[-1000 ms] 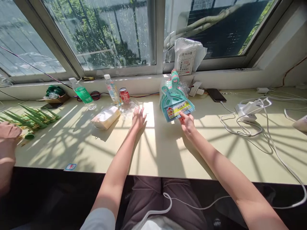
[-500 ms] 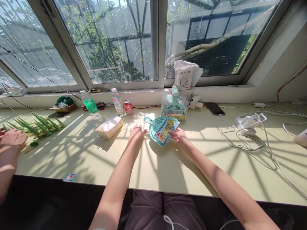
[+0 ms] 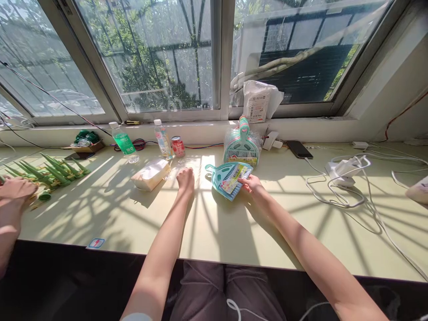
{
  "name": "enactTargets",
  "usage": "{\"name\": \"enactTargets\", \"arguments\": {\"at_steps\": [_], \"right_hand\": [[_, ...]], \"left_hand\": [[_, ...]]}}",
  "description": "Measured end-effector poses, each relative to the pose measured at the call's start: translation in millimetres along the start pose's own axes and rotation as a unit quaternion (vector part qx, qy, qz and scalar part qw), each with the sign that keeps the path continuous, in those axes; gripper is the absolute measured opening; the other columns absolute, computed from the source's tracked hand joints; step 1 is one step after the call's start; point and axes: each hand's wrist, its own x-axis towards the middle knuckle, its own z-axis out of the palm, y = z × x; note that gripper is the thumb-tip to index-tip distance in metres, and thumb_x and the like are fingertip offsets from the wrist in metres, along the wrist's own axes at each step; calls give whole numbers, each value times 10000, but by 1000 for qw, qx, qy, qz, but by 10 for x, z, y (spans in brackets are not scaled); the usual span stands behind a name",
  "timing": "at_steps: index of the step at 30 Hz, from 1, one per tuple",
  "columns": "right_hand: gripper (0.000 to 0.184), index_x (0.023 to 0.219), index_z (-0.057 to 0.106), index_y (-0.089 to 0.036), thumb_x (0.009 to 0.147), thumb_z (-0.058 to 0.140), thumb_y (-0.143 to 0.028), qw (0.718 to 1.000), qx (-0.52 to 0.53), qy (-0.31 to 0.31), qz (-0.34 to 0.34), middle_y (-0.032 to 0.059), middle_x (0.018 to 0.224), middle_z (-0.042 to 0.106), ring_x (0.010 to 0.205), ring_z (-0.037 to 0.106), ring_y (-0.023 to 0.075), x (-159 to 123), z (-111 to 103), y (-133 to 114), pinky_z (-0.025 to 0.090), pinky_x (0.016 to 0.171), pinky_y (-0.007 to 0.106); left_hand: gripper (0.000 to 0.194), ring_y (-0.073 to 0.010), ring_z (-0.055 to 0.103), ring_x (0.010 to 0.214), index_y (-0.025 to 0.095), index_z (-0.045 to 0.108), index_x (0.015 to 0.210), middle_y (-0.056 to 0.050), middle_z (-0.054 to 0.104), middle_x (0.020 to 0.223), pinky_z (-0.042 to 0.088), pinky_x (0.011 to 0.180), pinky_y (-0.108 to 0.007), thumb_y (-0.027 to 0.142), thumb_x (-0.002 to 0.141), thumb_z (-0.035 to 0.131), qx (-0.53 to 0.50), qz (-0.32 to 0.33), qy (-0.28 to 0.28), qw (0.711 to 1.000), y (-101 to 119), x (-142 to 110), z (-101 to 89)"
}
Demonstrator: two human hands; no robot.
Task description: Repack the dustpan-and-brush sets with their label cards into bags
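My right hand (image 3: 252, 183) pinches the right edge of a teal dustpan (image 3: 218, 174) that has a small brush (image 3: 240, 189) and a yellow printed label nested in it. The dustpan is tilted just above the table, its handle pointing left. To its left, my left hand (image 3: 186, 180) is closed in a fist on the table, on crumpled clear plastic wrap (image 3: 174, 168); its fingertips are hidden. Behind the dustpan, more teal dustpan-and-brush sets (image 3: 241, 143) stand stacked in clear plastic against the wall.
A tissue pack (image 3: 150, 175), a green-labelled bottle (image 3: 124, 143), another bottle (image 3: 162, 140) and a red can (image 3: 178, 146) stand left. Right are a phone (image 3: 299, 150) and white chargers with tangled cables (image 3: 346, 171). Another person's hand (image 3: 16, 189) is beside green spiky pieces (image 3: 55, 171).
My left hand has moved slightly left, away from the dustpan, and curled into a fist with the clear plastic. My right hand still holds the dustpan, shifted slightly right.
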Motion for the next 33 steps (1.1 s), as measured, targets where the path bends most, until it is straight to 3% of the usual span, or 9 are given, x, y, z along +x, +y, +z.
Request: {"name": "enactTargets", "arguments": {"at_steps": [4,7,14,20,28,33], "right_hand": [[345,870,770,-208,638,960,-39,999,-22,-27,41,74,900,865,842,857,266,-162,138,-72,740,778,352],[355,854,766,-187,609,972,-31,998,-23,-22,48,86,880,856,822,846,266,-212,173,-94,730,788,356],[361,846,727,-218,622,988,-110,997,-30,76,-15,21,827,820,813,807,231,-179,120,-85,725,784,365],[397,876,772,-185,573,1019,-115,999,-30,-20,25,74,891,841,827,816,257,-224,169,-60,718,813,394],[277,827,738,-204,689,953,-99,1000,-9,8,28,58,810,824,821,838,261,-188,176,109,728,824,363],[255,813,746,-211,685,930,-90,1000,1,11,26,63,825,839,805,841,262,-196,190,94,736,804,365]], "left_hand": [[379,-347,715,1298,195,798,1316,-195,756,1413,534,1036,-391,188,1123,471,-29,4,30,999,55,-49,-43],[382,-341,700,1313,185,789,1299,-186,752,1417,533,1022,-389,192,1136,444,-39,24,51,998,79,-82,-54],[380,-370,744,1227,154,786,1258,-216,795,1289,551,949,-424,162,1118,433,-43,29,63,997,128,-98,-31],[342,-352,741,1237,174,751,1264,-201,784,1288,568,963,-404,155,1124,440,-59,106,50,991,259,-134,32],[320,-328,729,1235,179,724,1284,-193,748,1339,591,924,-365,155,1127,446,-70,133,48,987,449,-255,-26],[351,-360,657,1351,209,756,1224,-182,757,1347,595,1025,-425,102,1093,448,-144,143,70,977,473,-273,-76]]}}
